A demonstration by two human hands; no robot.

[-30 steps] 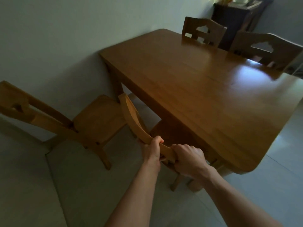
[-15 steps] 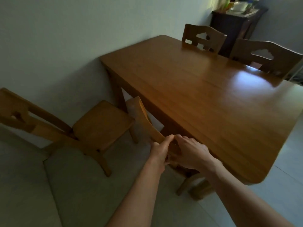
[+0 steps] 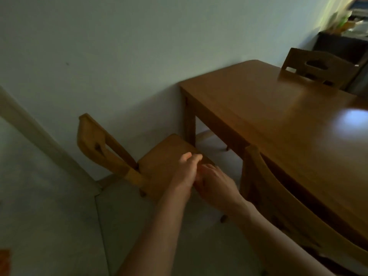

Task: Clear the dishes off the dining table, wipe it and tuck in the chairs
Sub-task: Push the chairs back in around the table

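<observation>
The wooden dining table (image 3: 278, 120) fills the right side, its top bare and glossy. A wooden chair (image 3: 274, 192) is pushed in against the table's near edge, its curved backrest by my right forearm. A second wooden chair (image 3: 159, 162) stands pulled out by the wall at the table's left end, its seat facing the table leg. My left hand (image 3: 185, 172) and my right hand (image 3: 215, 184) hover side by side over that seat's near corner, fingers relaxed, holding nothing. The frame is blurred.
Another chair (image 3: 316, 70) is tucked in at the table's far side. A dark cabinet (image 3: 338, 44) with clutter on it stands in the far right corner. A white wall runs behind the table, with a pale door frame (image 3: 35, 140) on the left. Pale tiled floor lies below.
Both hands have let go of the near chair's backrest, which now sits against the table. My view swung left and my hands moved over the pulled-out chair by the wall.
</observation>
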